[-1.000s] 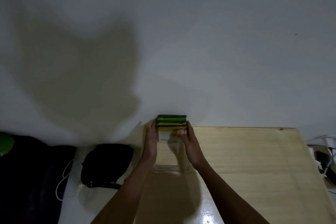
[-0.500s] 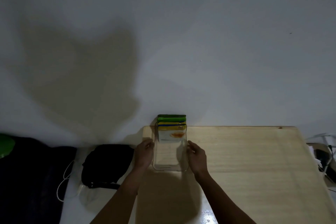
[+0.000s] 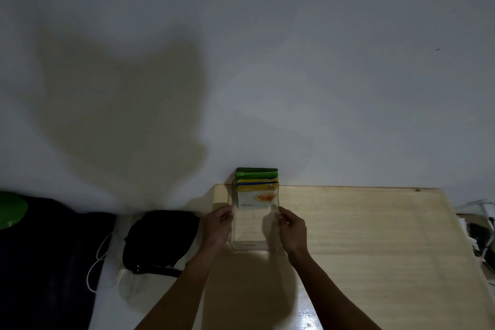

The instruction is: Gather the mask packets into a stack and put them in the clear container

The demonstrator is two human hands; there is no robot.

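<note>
Setting: dim room, plain grey-white wall [image 3: 294,35] behind; one pale wooden counter [image 3: 361,236] set against it. Item: one clear container [image 3: 253,245], standing at the counter's far left corner. Contents: mask packets [image 3: 257,190], upright at the container's far end, tops above its rim; four coloured edges can be counted (dark green, bright green, yellow, and a white-and-yellow front packet with an orange picture), exact total uncertain. Hands: two; left hand [image 3: 217,226] at the container's left wall, right hand [image 3: 293,229] at its right wall, fingers lightly curled; neither grip closes on a packet, and firm hold on the walls cannot be told. Off the counter, left: one black bag [image 3: 160,238]; one white cord [image 3: 100,257]; one green object [image 3: 10,209], partly out of frame
</note>
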